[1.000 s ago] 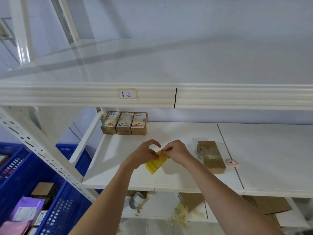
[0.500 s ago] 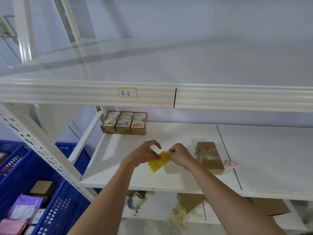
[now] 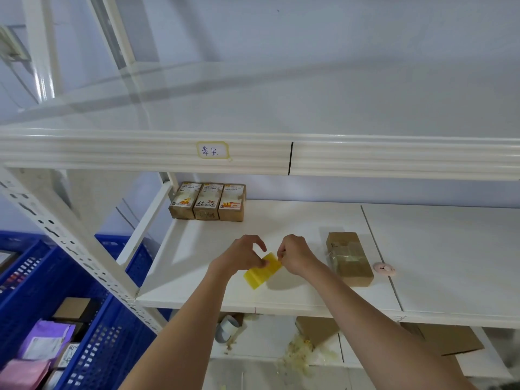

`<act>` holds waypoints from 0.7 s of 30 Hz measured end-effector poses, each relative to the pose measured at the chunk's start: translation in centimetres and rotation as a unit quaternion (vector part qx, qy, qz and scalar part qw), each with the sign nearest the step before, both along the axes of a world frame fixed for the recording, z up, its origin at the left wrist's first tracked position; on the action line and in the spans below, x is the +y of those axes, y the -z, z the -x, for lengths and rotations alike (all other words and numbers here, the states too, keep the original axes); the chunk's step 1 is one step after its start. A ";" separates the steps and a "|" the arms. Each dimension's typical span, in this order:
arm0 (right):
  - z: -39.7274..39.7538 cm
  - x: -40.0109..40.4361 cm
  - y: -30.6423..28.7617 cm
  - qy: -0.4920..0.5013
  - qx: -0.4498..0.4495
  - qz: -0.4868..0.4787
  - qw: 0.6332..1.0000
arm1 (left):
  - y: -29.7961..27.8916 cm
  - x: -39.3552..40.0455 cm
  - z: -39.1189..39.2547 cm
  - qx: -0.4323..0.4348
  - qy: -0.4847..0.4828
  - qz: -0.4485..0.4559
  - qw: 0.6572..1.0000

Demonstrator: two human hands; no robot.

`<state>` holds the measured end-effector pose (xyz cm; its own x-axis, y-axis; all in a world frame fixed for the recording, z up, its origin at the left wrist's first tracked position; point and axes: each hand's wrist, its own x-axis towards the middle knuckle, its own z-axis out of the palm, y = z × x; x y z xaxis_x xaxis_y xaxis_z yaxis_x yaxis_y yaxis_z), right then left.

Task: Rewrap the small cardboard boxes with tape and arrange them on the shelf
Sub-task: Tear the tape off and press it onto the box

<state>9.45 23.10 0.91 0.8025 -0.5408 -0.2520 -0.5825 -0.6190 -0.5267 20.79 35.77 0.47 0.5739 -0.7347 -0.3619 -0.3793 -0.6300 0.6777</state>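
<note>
Now both hands are holding the yellow tape roll (image 3: pixel 262 271) above the shelf (image 3: pixel 309 220) — left hand (image 3: pixel 242 256) gripping it, right hand (image 3: pixel 296 255) pinching its edge, slightly further right than before — probably freeing the tape end; taped cardboard box (image 3: pixel 349 257) is waiting just right.

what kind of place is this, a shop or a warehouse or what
Most likely a small stockroom or parcel-packing room: white metal shelving with a handwritten label, labelled cardboard boxes lined up on it, and blue crates of packets alongside.
</note>
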 end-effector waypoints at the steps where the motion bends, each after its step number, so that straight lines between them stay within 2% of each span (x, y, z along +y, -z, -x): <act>1: -0.1 0.3 -0.2 -0.003 -0.001 -0.006 1.000 | 0.3 0.0 0.1 -0.025 -0.004 0.001 1.000; 3: -0.5 0.8 -0.6 -0.008 -0.002 -0.020 1.000 | 0.8 0.1 0.3 -0.063 -0.021 0.011 0.998; 7: -0.6 0.7 -1.0 -0.012 0.001 -0.044 0.999 | 1.3 0.7 0.6 -0.042 -0.052 0.031 0.997; 11: -0.5 0.4 -2.0 -0.011 -0.012 -0.063 0.998 | 1.6 1.6 1.0 0.095 -0.122 0.072 0.985; 14: -0.8 0.4 -2.9 -0.016 0.003 -0.103 0.994 | 1.6 2.8 1.6 0.172 -0.097 0.073 0.978; 18: -0.7 0.9 -3.7 -0.029 0.014 -0.111 0.993 | 1.8 4.1 2.5 0.294 -0.092 0.115 0.944; 21: -0.4 1.6 -3.7 -0.041 0.021 -0.112 0.993 | 2.5 5.0 3.3 0.320 -0.095 0.126 0.934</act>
<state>9.88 24.71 4.56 0.8272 -0.4010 -0.3936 -0.5602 -0.5346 -0.6327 17.53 40.81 -2.07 0.4286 -0.7493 -0.5048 0.2568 -0.4347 0.8632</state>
